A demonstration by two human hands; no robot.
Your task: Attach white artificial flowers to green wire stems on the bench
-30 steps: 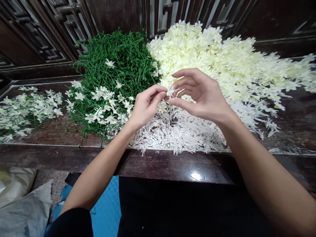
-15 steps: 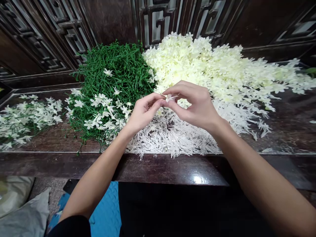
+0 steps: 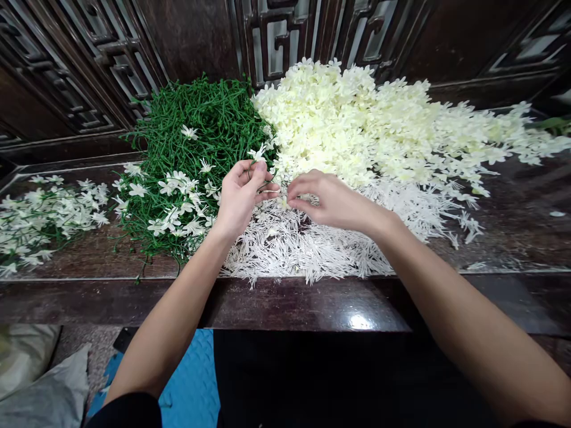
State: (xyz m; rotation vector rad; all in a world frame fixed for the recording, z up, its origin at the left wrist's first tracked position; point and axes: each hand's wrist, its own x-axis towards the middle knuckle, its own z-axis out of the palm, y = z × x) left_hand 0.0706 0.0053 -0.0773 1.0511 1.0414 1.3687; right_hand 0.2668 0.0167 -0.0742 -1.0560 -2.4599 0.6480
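Observation:
My left hand (image 3: pixel 241 193) is closed on an artificial flower stem, a thin green sprig with a white flower (image 3: pixel 257 153) standing up above the thumb. Close to its right, my right hand (image 3: pixel 323 199) is curled in a pinch over the heaps. A pale bloom lies by its fingertips; whether they grip it I cannot make out. Under both hands spreads a heap of white stamens (image 3: pixel 307 249). Behind them rises a pile of cream flower heads (image 3: pixel 339 125). Green plastic stems (image 3: pixel 200 119) are heaped to the left, with several finished white flowers (image 3: pixel 181 202) lying on their front.
More white flowers on green stems (image 3: pixel 49 217) lie at the far left of the dark wooden bench (image 3: pixel 312 303). A carved wooden back (image 3: pixel 191 41) rises behind. Below are a blue mat (image 3: pixel 191 380) and pale sacks (image 3: pixel 44 386).
My hands have moved apart from their shared pinch. The left hand has tilted upward with the flowered stem, while the right has lowered slightly towards the stamens.

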